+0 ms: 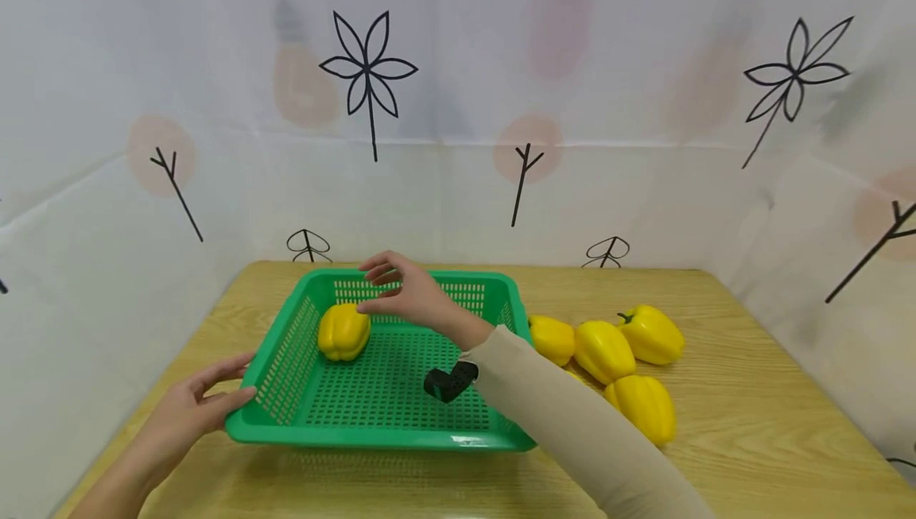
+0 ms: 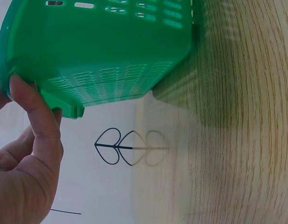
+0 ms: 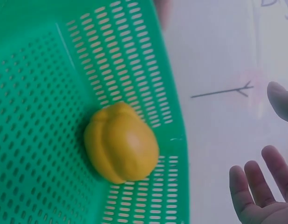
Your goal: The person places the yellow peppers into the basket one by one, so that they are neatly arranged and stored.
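A green plastic basket point(image 1: 401, 438) with slotted walls stands on the table. My left hand point(image 1: 189, 412) grips its rim at the left side; the left wrist view shows fingers point(image 2: 39, 119) under the rim's outer edge. One yellow bell pepper point(image 1: 343, 333) lies inside the basket, in its left part against the wall. Above the basket is my right hand point(image 1: 411, 294), holding nothing, with its fingers loosely bent and apart from the thumb. In the right wrist view the pepper point(image 3: 121, 143) is separate from the right hand point(image 3: 270, 191).
Several more yellow bell peppers point(image 1: 604, 352) lie on the wooden table point(image 1: 744, 424) just right of the basket, partly hidden by the right sleeve point(image 1: 565, 416). A white curtain point(image 1: 458, 106) printed with plants hangs behind and at both sides of the table.
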`<state>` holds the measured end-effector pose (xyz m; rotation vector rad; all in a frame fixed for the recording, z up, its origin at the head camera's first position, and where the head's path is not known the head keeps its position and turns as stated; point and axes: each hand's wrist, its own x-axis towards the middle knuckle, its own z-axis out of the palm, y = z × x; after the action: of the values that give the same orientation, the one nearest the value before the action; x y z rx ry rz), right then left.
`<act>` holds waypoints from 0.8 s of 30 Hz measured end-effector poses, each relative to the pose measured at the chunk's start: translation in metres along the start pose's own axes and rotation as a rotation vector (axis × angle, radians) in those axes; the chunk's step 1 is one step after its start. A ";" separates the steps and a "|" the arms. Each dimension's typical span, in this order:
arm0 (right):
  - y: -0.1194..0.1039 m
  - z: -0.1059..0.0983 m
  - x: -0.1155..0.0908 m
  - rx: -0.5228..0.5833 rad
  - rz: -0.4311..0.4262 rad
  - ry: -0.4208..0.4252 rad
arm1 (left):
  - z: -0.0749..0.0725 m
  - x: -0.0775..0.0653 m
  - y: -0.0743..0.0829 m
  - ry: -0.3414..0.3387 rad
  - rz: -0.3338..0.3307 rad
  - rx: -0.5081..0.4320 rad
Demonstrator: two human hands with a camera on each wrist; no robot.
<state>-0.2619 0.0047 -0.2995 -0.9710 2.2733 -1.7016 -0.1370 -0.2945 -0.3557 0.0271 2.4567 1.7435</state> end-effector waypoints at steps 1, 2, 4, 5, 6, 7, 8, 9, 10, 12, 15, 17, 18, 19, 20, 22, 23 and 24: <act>-0.002 -0.001 -0.002 0.008 -0.003 0.001 | 0.000 0.000 0.000 0.000 -0.003 0.001; -0.007 -0.002 -0.005 0.017 -0.002 0.003 | 0.000 0.000 0.000 0.000 -0.007 0.003; -0.016 -0.004 -0.011 0.037 -0.006 0.002 | 0.001 0.000 0.000 0.000 -0.014 0.004; -0.018 -0.005 -0.014 0.046 -0.007 0.004 | 0.001 0.000 0.000 -0.001 -0.018 0.004; -0.021 -0.006 -0.016 0.055 -0.011 0.006 | 0.001 0.000 0.000 -0.002 -0.019 0.004; -0.022 -0.007 -0.018 0.061 -0.013 0.009 | 0.001 0.000 0.001 -0.003 -0.019 0.006; -0.024 -0.007 -0.020 0.063 -0.016 0.012 | 0.001 0.000 0.001 -0.003 -0.019 0.006; -0.022 -0.008 -0.020 0.067 -0.022 0.014 | 0.001 0.000 0.001 -0.005 -0.020 0.005; -0.020 -0.008 -0.020 0.068 -0.028 0.019 | 0.001 0.000 0.000 -0.006 -0.021 0.006; -0.022 -0.009 -0.024 0.062 -0.042 0.028 | 0.001 0.000 0.000 -0.009 -0.025 0.009; -0.026 -0.011 -0.029 0.056 -0.074 0.034 | 0.001 0.000 0.000 -0.006 -0.024 0.011; -0.027 -0.012 -0.033 0.054 -0.099 0.035 | 0.001 0.000 0.000 -0.004 -0.015 0.013; -0.028 -0.013 -0.035 0.051 -0.111 0.035 | 0.001 0.000 -0.001 -0.003 -0.011 0.014; -0.029 -0.014 -0.037 0.048 -0.120 0.035 | 0.001 -0.001 -0.001 -0.002 -0.007 0.014; -0.029 -0.015 -0.040 0.043 -0.126 0.036 | 0.002 -0.001 -0.001 -0.002 -0.005 0.014; -0.030 -0.017 -0.044 0.032 -0.136 0.038 | 0.001 -0.001 -0.001 -0.005 -0.011 0.014; -0.031 -0.018 -0.047 0.030 -0.139 0.039 | 0.001 0.000 -0.001 -0.006 -0.015 0.015; -0.031 -0.019 -0.049 0.030 -0.139 0.041 | 0.001 0.000 -0.001 -0.005 -0.019 0.018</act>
<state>-0.2199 0.0430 -0.2777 -1.1220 2.2460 -1.8205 -0.1365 -0.2936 -0.3565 0.0101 2.4606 1.7117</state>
